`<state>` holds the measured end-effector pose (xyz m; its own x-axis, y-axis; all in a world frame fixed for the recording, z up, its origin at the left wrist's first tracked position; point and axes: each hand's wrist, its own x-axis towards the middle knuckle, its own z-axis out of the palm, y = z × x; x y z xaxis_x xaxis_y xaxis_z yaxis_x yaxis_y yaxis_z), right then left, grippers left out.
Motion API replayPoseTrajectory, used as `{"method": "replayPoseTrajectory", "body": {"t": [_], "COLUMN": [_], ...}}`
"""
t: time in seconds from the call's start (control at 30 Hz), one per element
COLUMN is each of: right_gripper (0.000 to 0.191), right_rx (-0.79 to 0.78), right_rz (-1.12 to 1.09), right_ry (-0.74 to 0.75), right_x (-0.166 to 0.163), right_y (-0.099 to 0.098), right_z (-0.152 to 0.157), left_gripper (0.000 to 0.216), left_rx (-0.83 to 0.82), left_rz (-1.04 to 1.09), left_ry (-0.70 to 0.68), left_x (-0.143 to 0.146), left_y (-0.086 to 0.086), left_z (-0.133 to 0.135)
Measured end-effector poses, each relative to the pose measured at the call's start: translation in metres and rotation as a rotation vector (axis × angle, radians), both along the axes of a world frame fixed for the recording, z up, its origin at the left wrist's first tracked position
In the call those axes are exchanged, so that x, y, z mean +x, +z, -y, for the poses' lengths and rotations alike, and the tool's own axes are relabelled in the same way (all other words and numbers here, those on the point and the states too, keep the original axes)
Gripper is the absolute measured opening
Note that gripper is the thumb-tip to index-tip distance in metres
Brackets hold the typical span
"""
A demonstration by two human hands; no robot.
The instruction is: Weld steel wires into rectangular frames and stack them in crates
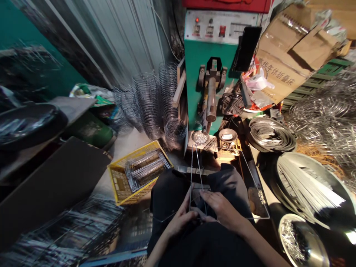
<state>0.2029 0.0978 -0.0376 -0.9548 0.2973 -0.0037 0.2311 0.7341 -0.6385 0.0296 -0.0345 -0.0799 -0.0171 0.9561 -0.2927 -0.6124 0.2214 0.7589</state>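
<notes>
My left hand and my right hand are close together over my lap, fingers closed on a bent metal wire frame. Two long wires of it rise between the hands and meet at a narrow top near the machine's ledge. Another bent wire runs down on the right and turns a corner beside my leg; whether it belongs to the same frame I cannot tell. The lower part of the frame is hidden by my fingers. Ahead stands a green spot-welder-like machine with a thick metal arm.
A yellow crate holding bent wire pieces sits left. Wire baskets stand stacked behind it. On the ledge are a dish of small metal pieces and another dish. Right are coiled strips, a basin and a bowl.
</notes>
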Motion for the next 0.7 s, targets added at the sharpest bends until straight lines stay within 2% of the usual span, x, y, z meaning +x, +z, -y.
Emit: {"method": "replayPoseTrajectory", "body": {"t": [0.17, 0.27, 0.37, 0.43, 0.6, 0.7], "right_gripper": [0.073, 0.071, 0.069, 0.070, 0.074, 0.074], "right_rx": [0.026, 0.073, 0.088, 0.078, 0.008, 0.016], "right_rz": [0.038, 0.078, 0.119, 0.124, 0.075, 0.100], "right_ry": [-0.158, -0.301, -0.398, -0.396, -0.199, -0.228], "right_x": [0.026, 0.050, 0.061, 0.058, 0.038, 0.040], "right_y": [0.000, -0.006, -0.003, 0.005, 0.023, 0.023], "right_z": [-0.010, -0.021, -0.026, -0.024, -0.014, -0.018], "left_gripper": [0.106, 0.105, 0.104, 0.104, 0.104, 0.102], "left_rx": [0.070, 0.105, 0.095, 0.085, 0.080, 0.073], "left_rz": [0.129, 0.131, 0.113, 0.116, 0.113, 0.069], "left_ry": [-0.017, 0.002, 0.010, 0.006, 0.008, 0.082], "left_x": [-0.001, -0.004, -0.009, -0.011, -0.016, -0.020], "left_y": [-0.003, -0.004, -0.001, 0.001, 0.006, 0.008], "left_z": [0.004, 0.007, 0.010, 0.009, 0.012, 0.022]}}
